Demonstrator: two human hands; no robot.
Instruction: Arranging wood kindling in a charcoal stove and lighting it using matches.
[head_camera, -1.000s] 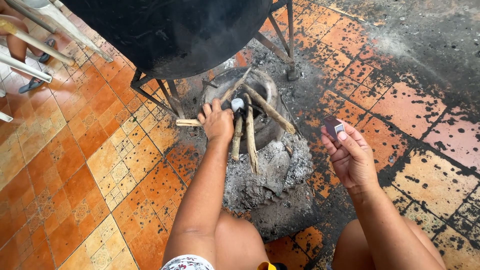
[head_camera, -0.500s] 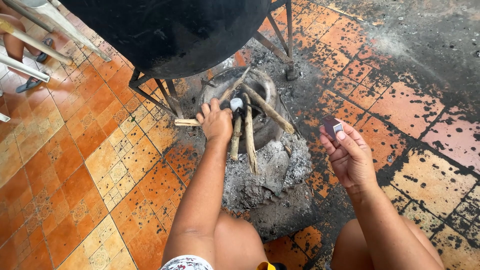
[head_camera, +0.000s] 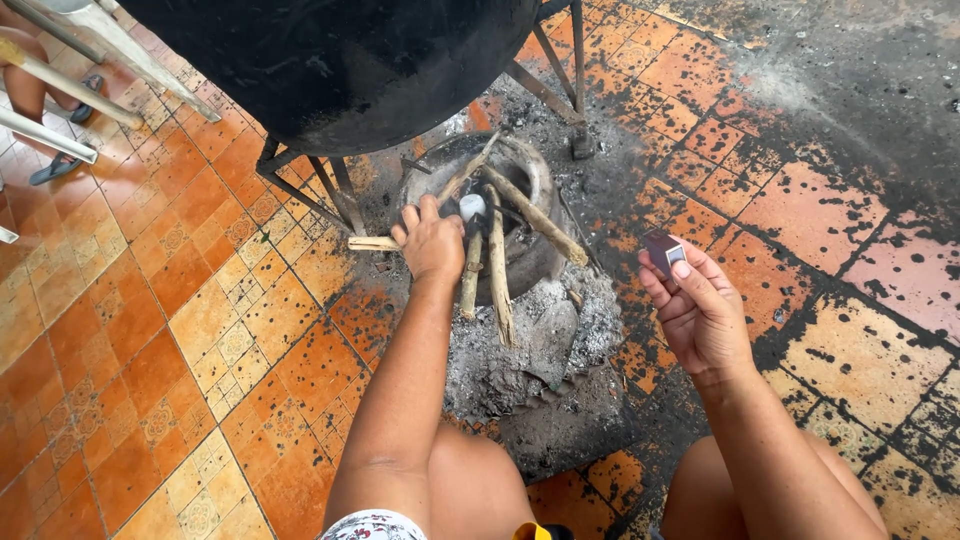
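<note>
Below the soot-black pot (head_camera: 340, 60) on its metal stand (head_camera: 560, 90), head view: a ring-shaped stove (head_camera: 530, 175) sits in grey ash (head_camera: 520, 340) on a stained orange tile floor (head_camera: 150, 330). Several sticks (head_camera: 497, 270) lean into its mouth, their outer ends resting on the ash. Left hand (head_camera: 432, 243) reaches to the stove mouth, fingers curled together over a small white object (head_camera: 471, 207); whether it is pinched or only touched cannot be told. One stick (head_camera: 372, 243) lies just beside this hand. Right hand (head_camera: 700, 305) is held well apart from the stove, thumb and fingers clamped on a small dark box (head_camera: 662, 250), one end showing pale. Judged from its look, the box is light, stiff-sided but crushable, best taken by its long flat faces. The sticks appear dry, rigid and light, and are safest gripped at the cool outer ends. At upper left, furniture legs (head_camera: 60, 70) and another person's foot in a sandal (head_camera: 55, 168).
</note>
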